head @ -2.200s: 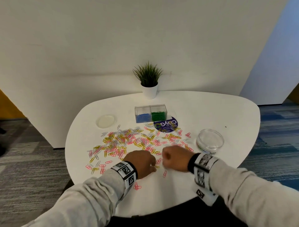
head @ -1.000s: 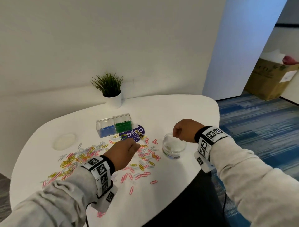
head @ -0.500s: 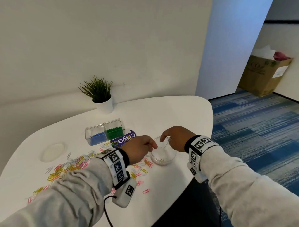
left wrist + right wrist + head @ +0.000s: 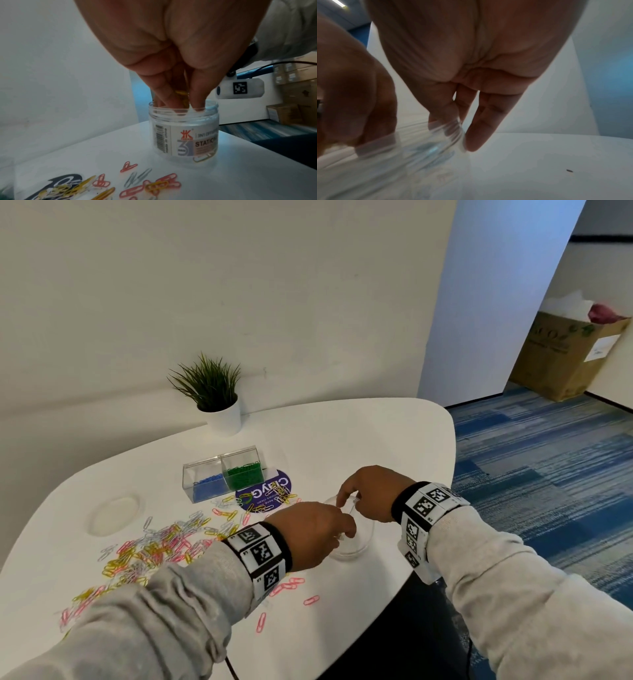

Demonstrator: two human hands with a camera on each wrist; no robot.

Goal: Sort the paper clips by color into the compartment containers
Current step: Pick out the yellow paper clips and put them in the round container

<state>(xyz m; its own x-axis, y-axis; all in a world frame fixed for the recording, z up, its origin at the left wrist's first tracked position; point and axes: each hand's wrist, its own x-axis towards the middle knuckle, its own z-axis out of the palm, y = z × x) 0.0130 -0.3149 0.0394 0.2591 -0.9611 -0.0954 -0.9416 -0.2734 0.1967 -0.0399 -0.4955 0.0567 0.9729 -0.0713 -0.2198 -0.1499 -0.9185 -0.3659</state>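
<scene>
A clear round jar (image 4: 358,546) (image 4: 183,129) stands near the table's right front edge. My left hand (image 4: 346,530) (image 4: 181,105) reaches down into its mouth and pinches a few yellow paper clips (image 4: 181,94) between the fingertips. My right hand (image 4: 346,503) (image 4: 462,135) pinches the jar's far rim (image 4: 423,146) and steadies it. Left of the jar, pink, yellow and silver paper clips (image 4: 154,546) lie scattered on the table. Behind them is a clear two-compartment box (image 4: 226,477), one side holding blue clips and the other green.
A purple round sticker (image 4: 265,494) lies by the box with clips on it. The jar's lid (image 4: 114,515) rests at the left and a potted plant (image 4: 214,395) at the back. The white table's (image 4: 376,440) edge runs just right of the jar. A cardboard box (image 4: 572,354) sits on the floor.
My left hand came from the clip pile to the jar with yellow clips and now dips into it. My right hand went to the jar and took hold of its rim. The view swung right.
</scene>
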